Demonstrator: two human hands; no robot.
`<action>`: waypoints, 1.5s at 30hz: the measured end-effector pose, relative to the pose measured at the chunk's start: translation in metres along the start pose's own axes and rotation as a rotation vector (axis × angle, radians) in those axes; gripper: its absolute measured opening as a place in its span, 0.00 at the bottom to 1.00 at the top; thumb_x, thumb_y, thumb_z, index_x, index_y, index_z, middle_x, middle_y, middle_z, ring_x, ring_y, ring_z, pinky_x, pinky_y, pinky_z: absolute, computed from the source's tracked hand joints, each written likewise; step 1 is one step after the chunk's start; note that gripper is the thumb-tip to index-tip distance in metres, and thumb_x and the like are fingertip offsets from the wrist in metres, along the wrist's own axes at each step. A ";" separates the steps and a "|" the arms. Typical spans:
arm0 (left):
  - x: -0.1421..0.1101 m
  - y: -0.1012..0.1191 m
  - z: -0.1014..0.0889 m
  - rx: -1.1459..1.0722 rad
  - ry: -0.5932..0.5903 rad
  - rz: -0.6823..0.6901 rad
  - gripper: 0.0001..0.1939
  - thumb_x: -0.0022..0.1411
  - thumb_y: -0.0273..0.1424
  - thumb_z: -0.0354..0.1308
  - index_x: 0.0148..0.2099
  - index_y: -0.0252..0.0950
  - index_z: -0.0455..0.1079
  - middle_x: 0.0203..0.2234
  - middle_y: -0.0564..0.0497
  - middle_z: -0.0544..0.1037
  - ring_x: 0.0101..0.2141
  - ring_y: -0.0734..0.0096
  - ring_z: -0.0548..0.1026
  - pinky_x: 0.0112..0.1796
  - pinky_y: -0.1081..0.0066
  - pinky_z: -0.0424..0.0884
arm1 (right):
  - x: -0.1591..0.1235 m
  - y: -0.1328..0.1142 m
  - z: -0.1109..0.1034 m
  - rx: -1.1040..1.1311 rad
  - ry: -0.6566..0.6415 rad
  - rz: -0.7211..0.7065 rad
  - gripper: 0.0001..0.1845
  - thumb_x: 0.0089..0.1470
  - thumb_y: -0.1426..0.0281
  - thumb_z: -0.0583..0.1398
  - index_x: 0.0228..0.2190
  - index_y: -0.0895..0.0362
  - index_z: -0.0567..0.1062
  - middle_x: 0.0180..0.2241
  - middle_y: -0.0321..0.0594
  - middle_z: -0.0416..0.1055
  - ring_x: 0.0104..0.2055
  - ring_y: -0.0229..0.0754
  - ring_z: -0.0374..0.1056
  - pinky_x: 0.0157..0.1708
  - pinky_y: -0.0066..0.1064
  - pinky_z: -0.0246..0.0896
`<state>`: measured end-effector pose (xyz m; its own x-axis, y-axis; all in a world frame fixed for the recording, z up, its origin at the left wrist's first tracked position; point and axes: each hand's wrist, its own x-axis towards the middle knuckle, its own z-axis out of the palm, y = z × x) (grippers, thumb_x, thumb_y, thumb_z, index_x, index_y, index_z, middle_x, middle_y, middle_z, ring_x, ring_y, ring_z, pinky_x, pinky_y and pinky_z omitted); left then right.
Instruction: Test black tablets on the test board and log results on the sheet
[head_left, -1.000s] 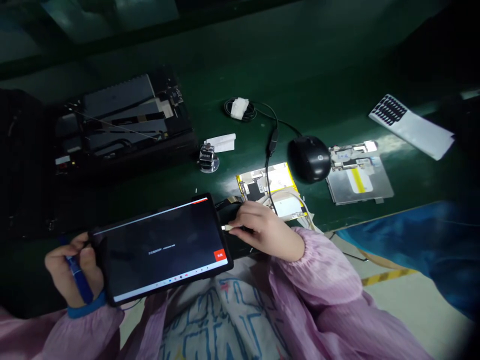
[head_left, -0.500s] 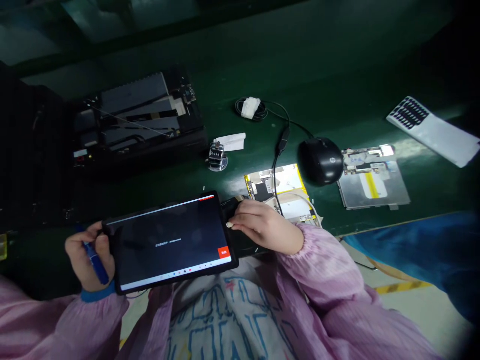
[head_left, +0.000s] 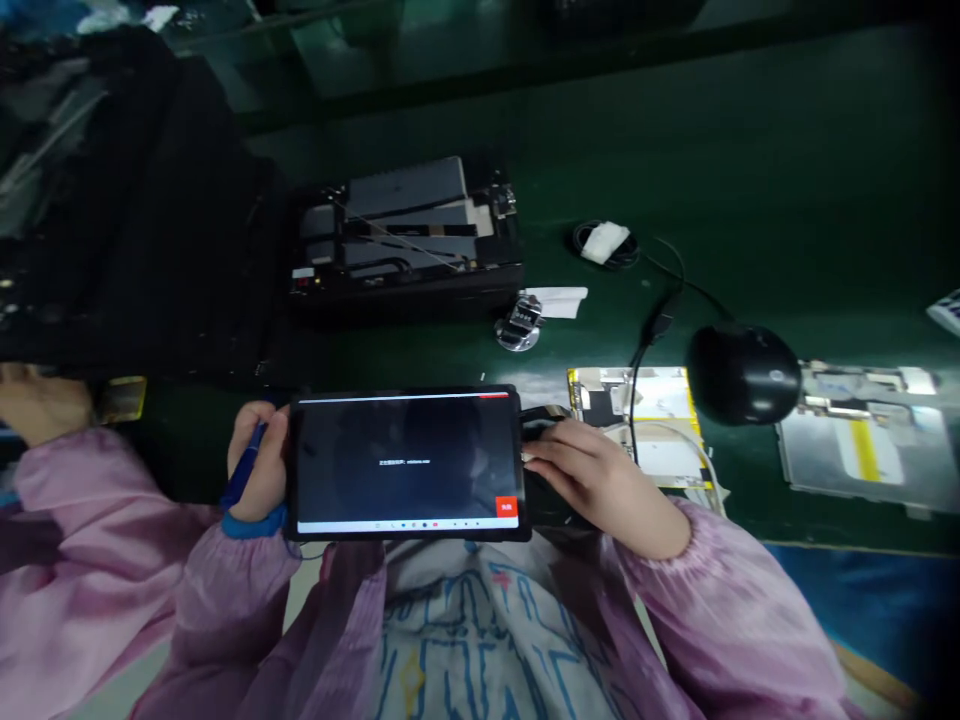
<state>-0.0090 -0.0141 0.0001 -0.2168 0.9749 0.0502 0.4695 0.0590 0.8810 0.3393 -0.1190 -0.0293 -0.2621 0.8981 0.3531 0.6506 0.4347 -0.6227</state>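
Note:
A tablet (head_left: 409,465) in a dark frame lies nearly level in front of me, its screen lit with a line of text and a red button. My left hand (head_left: 259,465) grips its left edge, with a blue pen (head_left: 244,470) tucked between the fingers. At the opposite edge, my right hand (head_left: 592,475) pinches a small white plug (head_left: 527,457) against the tablet's side. Whether the plug sits in the port I cannot tell. A white cable (head_left: 697,445) curves beyond the right wrist. Dark flat objects lie partly hidden beneath that hand.
Behind the tablet stand a stack of dark tablet parts (head_left: 405,285) and a metal tally counter (head_left: 519,322). Rightward are a black mouse (head_left: 742,375), a coiled cable (head_left: 606,244) and opened device boards (head_left: 862,450). Another person's hand (head_left: 45,405) rests at far left.
My view has swung left, so the bench things appear farther right. The tablet has turned from tilted to nearly level in view. Another person's hand has come into sight. Both my grips stay the same.

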 end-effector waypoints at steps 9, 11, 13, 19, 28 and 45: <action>0.000 0.000 0.002 -0.294 -0.203 -0.070 0.13 0.56 0.37 0.60 0.32 0.39 0.58 0.18 0.59 0.57 0.19 0.76 0.56 0.21 0.75 0.54 | 0.005 -0.006 -0.005 -0.247 -0.110 -0.168 0.09 0.64 0.70 0.51 0.39 0.60 0.70 0.31 0.44 0.72 0.35 0.44 0.70 0.34 0.36 0.69; 0.001 -0.009 0.001 -0.279 -0.205 -0.055 0.13 0.55 0.36 0.60 0.33 0.40 0.58 0.17 0.59 0.55 0.18 0.77 0.53 0.20 0.75 0.52 | 0.007 -0.004 -0.007 -0.335 -0.142 -0.245 0.12 0.65 0.69 0.49 0.38 0.60 0.70 0.30 0.44 0.72 0.33 0.43 0.70 0.31 0.35 0.69; 0.002 -0.013 0.000 -0.227 -0.217 -0.029 0.13 0.54 0.35 0.61 0.33 0.39 0.58 0.17 0.60 0.52 0.18 0.77 0.51 0.20 0.75 0.50 | 0.009 -0.001 -0.009 -0.391 -0.169 -0.313 0.14 0.66 0.69 0.47 0.37 0.60 0.70 0.29 0.44 0.72 0.30 0.42 0.70 0.27 0.32 0.67; 0.004 -0.007 -0.001 -0.123 -0.269 0.024 0.14 0.52 0.31 0.62 0.33 0.40 0.57 0.15 0.62 0.48 0.16 0.78 0.47 0.19 0.75 0.46 | 0.012 0.010 -0.010 -0.406 -0.187 -0.447 0.16 0.67 0.69 0.46 0.36 0.59 0.70 0.25 0.41 0.74 0.23 0.38 0.68 0.22 0.30 0.61; 0.011 -0.008 0.000 0.032 -0.214 0.049 0.15 0.49 0.34 0.63 0.33 0.38 0.59 0.16 0.62 0.52 0.17 0.79 0.51 0.20 0.76 0.47 | 0.016 0.017 -0.009 -0.239 -0.177 -0.423 0.18 0.67 0.67 0.45 0.35 0.60 0.71 0.18 0.35 0.67 0.19 0.36 0.63 0.21 0.29 0.55; 0.013 0.011 0.005 0.121 -0.182 0.082 0.16 0.43 0.36 0.61 0.31 0.38 0.58 0.15 0.62 0.53 0.16 0.79 0.53 0.19 0.75 0.49 | 0.026 0.026 -0.040 -0.178 0.077 -0.087 0.17 0.62 0.66 0.54 0.51 0.58 0.66 0.38 0.47 0.73 0.41 0.45 0.71 0.40 0.37 0.69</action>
<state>-0.0025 0.0006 0.0083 -0.0211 0.9995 0.0235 0.5808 -0.0069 0.8140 0.3779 -0.0867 -0.0085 -0.2717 0.8472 0.4565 0.7454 0.4853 -0.4570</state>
